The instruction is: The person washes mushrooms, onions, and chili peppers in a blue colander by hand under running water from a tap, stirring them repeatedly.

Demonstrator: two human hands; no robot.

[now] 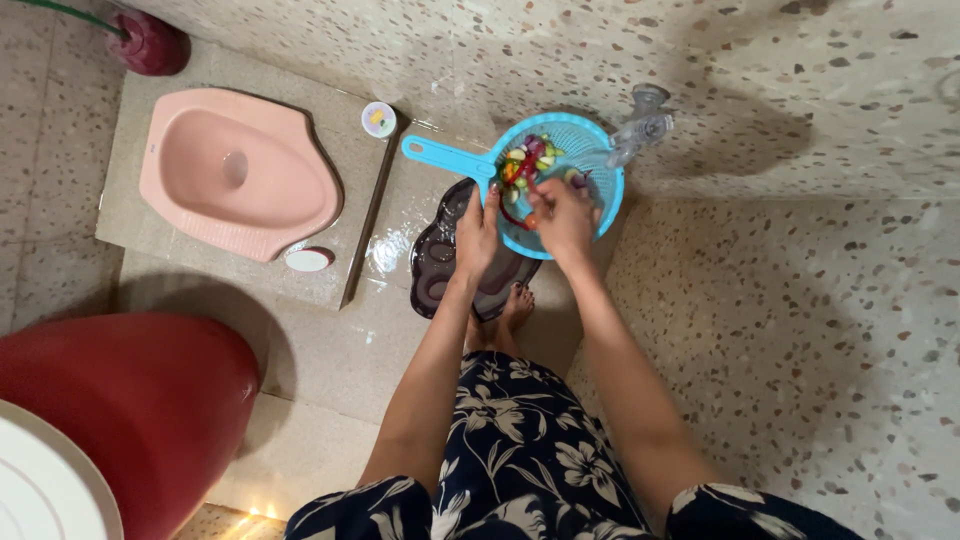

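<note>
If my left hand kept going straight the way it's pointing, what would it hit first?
Most likely the colourful pieces inside the blue strainer; the left hand already sits at its rim, though depth is hard to judge.

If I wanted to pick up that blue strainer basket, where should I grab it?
Probably by its long flat handle, coming from the left: it sticks out free of the blue strainer basket, while both hands and the colourful pieces crowd the bowl.

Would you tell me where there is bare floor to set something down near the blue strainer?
Bare terrazzo floor lies right of the right hand. Another free patch sits between the pink squat pan and the red bucket. It is crowded around the blue strainer, the tap, the dark tray and the left hand.
</note>
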